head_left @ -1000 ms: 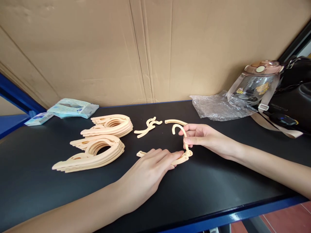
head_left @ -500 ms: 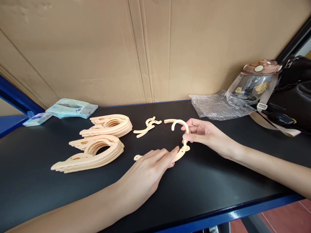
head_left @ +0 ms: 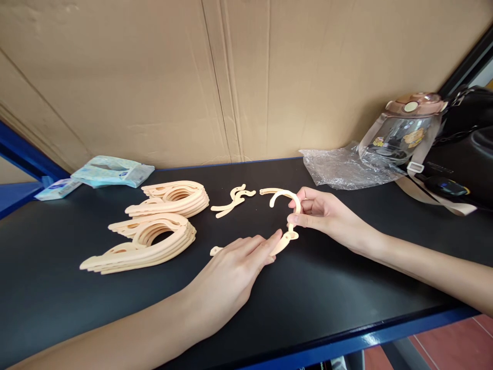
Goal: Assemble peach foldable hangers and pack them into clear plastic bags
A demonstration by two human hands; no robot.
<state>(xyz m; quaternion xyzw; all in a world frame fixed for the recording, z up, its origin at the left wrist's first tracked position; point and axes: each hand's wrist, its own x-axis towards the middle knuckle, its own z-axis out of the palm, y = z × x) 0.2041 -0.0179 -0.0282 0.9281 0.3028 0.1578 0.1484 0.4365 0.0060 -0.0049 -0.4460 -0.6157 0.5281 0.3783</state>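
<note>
Cream hook (head_left: 296,204) pinched in my right hand (head_left: 313,209) | left hand (head_left: 241,264) gripping 1 arm piece (head_left: 281,245) | 2 stacks (head_left: 169,199) on black surface (head_left: 331,293)

Your left hand (head_left: 234,267) is bare, with slim, fairly long fingers (head_left: 256,252) and a smooth, gently rounded back. Low knuckles show as soft bumps. Your right hand (head_left: 321,210) is bare too, slender in build, with a narrow thumb (head_left: 304,221); its nails are too small to make out. Your left forearm (head_left: 127,326) and right forearm (head_left: 427,264) are uncovered as far as the view shows, both slim and smooth, tapering towards narrow wrists.
</note>
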